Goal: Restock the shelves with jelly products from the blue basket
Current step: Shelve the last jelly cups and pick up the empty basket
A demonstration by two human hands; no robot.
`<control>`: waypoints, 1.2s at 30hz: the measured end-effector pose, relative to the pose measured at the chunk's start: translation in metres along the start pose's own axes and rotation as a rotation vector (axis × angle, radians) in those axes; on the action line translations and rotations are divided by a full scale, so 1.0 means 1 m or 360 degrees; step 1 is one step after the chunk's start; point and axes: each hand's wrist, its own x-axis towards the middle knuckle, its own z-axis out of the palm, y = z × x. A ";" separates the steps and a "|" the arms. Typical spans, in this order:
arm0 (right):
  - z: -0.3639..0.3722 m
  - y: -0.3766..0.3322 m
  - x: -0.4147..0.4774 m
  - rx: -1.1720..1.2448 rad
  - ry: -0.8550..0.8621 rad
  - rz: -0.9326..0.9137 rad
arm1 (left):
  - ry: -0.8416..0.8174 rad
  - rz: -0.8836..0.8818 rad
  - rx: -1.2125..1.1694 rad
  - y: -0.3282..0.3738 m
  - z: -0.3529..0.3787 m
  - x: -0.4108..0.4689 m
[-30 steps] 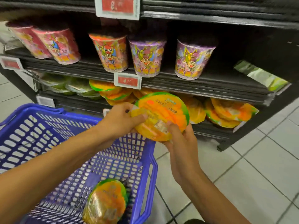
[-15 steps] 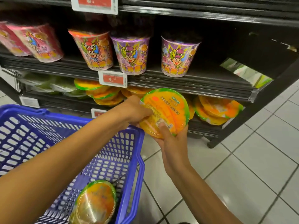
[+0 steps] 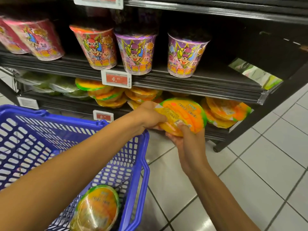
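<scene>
Moved forward and down since a second ago, carrying the mango jelly cup (image 3: 183, 116) off from above the blue basket (image 3: 147, 174) and right up to the mouth of the bottom shelf (image 3: 215, 133). Holding it two-handed: left hand (image 3: 148, 117) wrapped round the cup's left edge, right hand (image 3: 185, 140) cupping from beneath with the thumb pressed on the lid. Tilted, lid facing up and back toward the camera, not yet level with the shelf. Hangs just in front of the shelf lip, between the heap of mango cups (image 3: 108, 97) at left and the leaning stack (image 3: 223, 112) at right, dead ahead of both hands. Looks like the placing step, judging by that: calls for a short push straight away from the body into the gap behind, broad face laid down or leaned like its neighbours. Right hand nearer the opening and under the weight, so probably the one to finish the slide, with the left hand free to let go first. Worth watching that leaning stack, touching the cup or just beside it, can't tell which, and likely to slip if nudged. Leaves one more mango cup (image 3: 98, 207) lying in the basket at lower left, well apart from the shelf. Above, cartoon-printed tubs (image 3: 135, 54) on the middle shelf, with a red price tag (image 3: 116, 78) on its edge.
</scene>
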 end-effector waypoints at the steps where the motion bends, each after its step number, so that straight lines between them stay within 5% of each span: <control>1: -0.001 -0.004 0.005 -0.0028 -0.0017 0.0028 | 0.0029 -0.0001 -0.0109 0.000 0.003 0.002; 9: -0.006 -0.015 0.029 -0.0215 -0.0047 0.0161 | 0.0235 -0.0024 -0.0361 -0.004 0.022 0.022; 16: -0.013 -0.022 0.037 -0.0220 -0.0163 0.0151 | 0.0185 0.0156 -0.0161 -0.013 0.021 0.032; 30: 0.000 -0.008 0.049 -0.0068 0.0098 0.0051 | 0.0012 0.0147 -0.0156 0.002 -0.004 0.028; 33: 0.003 -0.010 0.034 -0.0213 0.0251 0.0193 | 0.0030 0.0167 -0.0056 0.007 -0.009 0.021; 36: 0.010 -0.011 0.013 -0.0498 0.0033 0.0249 | -0.0047 0.0181 -0.0226 0.016 -0.036 0.007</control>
